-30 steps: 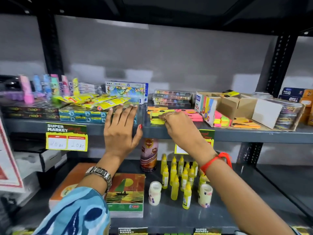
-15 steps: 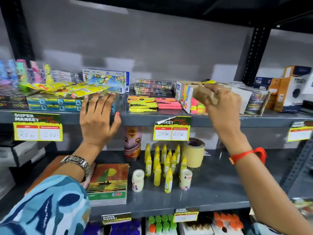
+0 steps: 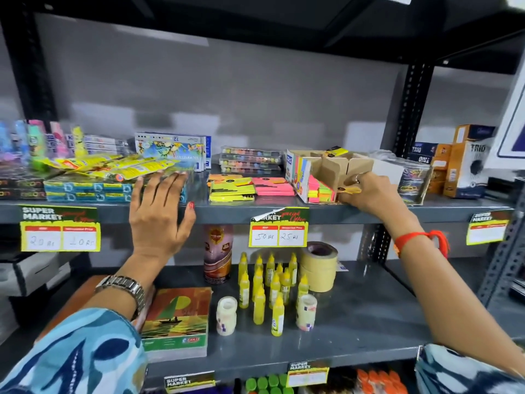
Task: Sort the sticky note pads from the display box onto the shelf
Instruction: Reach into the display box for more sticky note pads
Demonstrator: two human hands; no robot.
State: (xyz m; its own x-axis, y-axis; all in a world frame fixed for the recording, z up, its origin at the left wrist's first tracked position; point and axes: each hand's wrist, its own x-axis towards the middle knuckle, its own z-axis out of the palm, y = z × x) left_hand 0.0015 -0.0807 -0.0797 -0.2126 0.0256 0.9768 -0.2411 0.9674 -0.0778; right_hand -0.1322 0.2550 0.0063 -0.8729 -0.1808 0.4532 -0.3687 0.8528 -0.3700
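A cardboard display box [image 3: 329, 169] with dividers stands on the upper shelf [image 3: 227, 211], with neon sticky note pads [image 3: 319, 190] stacked in its front compartment. My right hand [image 3: 366, 191] reaches into the box's front and pinches an orange-yellow sticky note pad [image 3: 350, 190]. Left of the box, a yellow pile of pads [image 3: 231, 189] and a pink pile of pads [image 3: 272, 186] lie flat on the shelf. My left hand [image 3: 159, 211] rests flat, fingers spread, on the shelf edge against blue packs.
Blue packs and yellow packets [image 3: 108, 177] fill the shelf's left part. Crayon boxes [image 3: 250, 160] stand behind the pads, orange boxes [image 3: 460, 166] at right. The lower shelf holds glue bottles [image 3: 270, 288], masking tape [image 3: 319, 265], a spray can [image 3: 217, 254] and a paper ream [image 3: 176, 319].
My right hand left the piles of pads, rose to the display box's top, then dropped to its front and closed on a pad. My left hand stayed put.
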